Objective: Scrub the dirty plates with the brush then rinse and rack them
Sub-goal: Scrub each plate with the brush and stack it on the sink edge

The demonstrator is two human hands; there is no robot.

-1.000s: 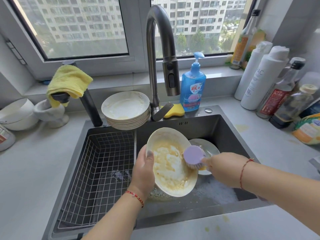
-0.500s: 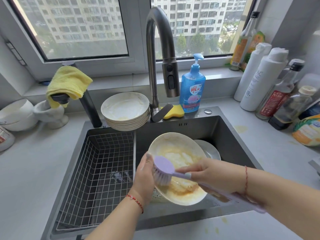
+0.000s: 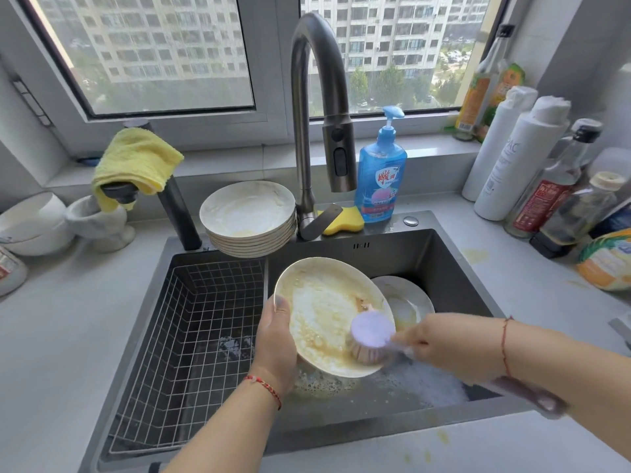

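Two hands' fingers curled around one plate, one brush; seven plates stacked.

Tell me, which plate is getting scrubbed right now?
The tilted plate the left hand holds over the sink; the purple brush touches only it, not the stack or the sink plate.
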